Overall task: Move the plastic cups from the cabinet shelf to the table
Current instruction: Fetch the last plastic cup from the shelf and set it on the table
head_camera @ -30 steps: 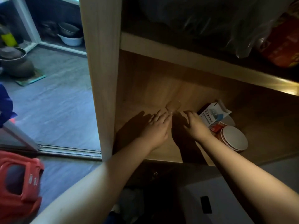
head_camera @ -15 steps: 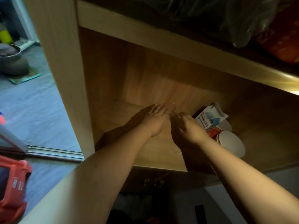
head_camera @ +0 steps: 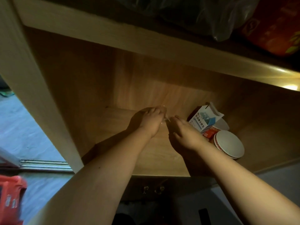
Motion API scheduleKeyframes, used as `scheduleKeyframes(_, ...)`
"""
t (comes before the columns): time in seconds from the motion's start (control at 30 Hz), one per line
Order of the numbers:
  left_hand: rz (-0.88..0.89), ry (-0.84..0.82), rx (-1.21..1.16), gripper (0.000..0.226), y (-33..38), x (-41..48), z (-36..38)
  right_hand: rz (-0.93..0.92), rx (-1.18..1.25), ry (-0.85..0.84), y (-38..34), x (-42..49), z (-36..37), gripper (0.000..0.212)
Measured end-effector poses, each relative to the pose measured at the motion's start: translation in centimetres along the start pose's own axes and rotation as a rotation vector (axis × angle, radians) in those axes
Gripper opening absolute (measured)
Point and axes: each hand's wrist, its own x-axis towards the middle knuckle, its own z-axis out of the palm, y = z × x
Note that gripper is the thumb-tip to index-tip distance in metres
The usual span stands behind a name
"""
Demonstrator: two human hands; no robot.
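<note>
Since a second ago both hands have reached deeper onto the shelf, and the left hand now curls its fingers around the clear cup, so the pick-up looks nearly made. The right hand sits just right of the cup, fingers narrow; whether they touch it I cannot tell. The cup is barely visible, only faint glints, left of the box.
</note>
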Motion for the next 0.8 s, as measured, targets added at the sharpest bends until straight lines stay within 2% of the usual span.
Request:
scheduleKeyframes(0.2,0.062,0.028,-0.107,0.025,0.2,-0.9,-1.2,0.031,0.05,0.057,0.0,-0.6,0.1,0.067)
scheduleKeyframes(0.37,0.07,0.123,-0.247,0.016,0.3,-2.7,-2.6,0.052,0.185,0.122,-1.2,-1.7,-0.3,0.068)
scheduleKeyframes(0.47,0.067,0.18,-0.289,0.01,0.6,-4.3,-3.7,0.025,0.253,0.189,-2.1,-2.7,-0.7,0.066)
scheduleKeyframes(0.8,0.128,0.182,-0.305,0.009,2.2,-10.4,-8.2,-0.111,0.432,0.322,-4.7,-7.0,-1.4,0.054)
